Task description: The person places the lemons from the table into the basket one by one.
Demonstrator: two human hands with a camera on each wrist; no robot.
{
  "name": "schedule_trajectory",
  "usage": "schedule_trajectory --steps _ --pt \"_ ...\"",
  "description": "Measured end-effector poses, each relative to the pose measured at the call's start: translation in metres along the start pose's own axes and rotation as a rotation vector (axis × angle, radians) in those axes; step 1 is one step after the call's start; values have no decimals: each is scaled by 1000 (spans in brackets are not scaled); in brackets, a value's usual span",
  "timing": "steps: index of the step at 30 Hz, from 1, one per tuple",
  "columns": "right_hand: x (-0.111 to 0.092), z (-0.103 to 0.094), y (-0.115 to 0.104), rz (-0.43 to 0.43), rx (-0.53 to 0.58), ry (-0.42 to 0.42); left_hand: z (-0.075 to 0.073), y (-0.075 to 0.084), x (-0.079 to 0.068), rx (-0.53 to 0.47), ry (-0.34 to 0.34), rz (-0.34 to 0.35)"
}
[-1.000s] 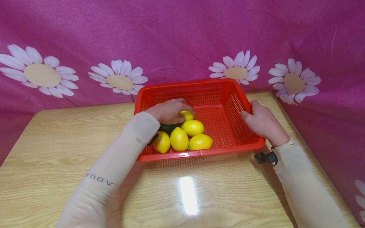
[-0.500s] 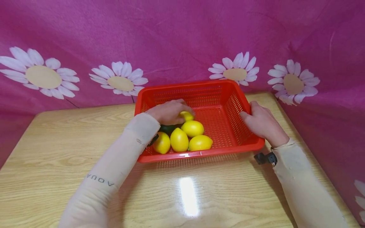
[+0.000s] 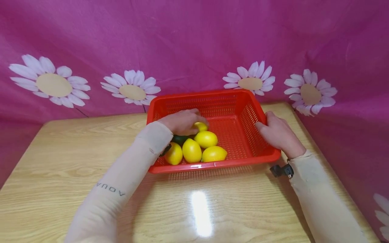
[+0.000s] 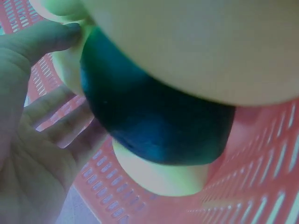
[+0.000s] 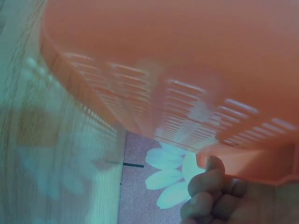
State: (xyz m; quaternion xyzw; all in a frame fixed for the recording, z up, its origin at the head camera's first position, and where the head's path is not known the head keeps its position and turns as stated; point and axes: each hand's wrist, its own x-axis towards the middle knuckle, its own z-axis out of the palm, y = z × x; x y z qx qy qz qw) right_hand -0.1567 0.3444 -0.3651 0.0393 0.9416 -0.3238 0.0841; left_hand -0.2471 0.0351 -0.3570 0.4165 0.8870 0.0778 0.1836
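Note:
A red plastic basket (image 3: 246,161) with slotted walls stands on the table, with yellow lemons (image 3: 192,151) gathered in its left half. My left hand (image 3: 181,122) reaches in over the left side, its thumb and fingers around a lemon (image 3: 201,127) at the far side of the pile. Beneath that hand lies a smooth dark green rounded thing (image 4: 154,112), partly covered by a lemon close to the left wrist camera. My right hand (image 3: 278,133) grips the basket's right rim, thumb inside; in the right wrist view its curled fingers (image 5: 205,186) show below the rim.
The wooden table (image 3: 85,162) extends left of and in front of the basket. A magenta cloth (image 3: 188,44) with white daisies hangs close behind the basket and along the table's right edge.
The whole scene sits slightly lower in the head view. Both hands keep their places at the lemon and the basket rim; the lemons have not visibly moved.

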Motion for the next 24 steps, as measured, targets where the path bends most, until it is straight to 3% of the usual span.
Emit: schedule_trajectory --steps 6,15,18,24 --pt "9 1 1 -12 -7 5 -9 -4 -2 71 25 -7" --pt "19 -2 10 -7 -24 -2 -45 -4 -27 63 146 -41" --pt "21 -2 13 -4 -21 4 -52 -12 -39 97 215 -35" --pt "23 -3 23 -23 -23 -6 -59 -37 -73 163 417 -40"
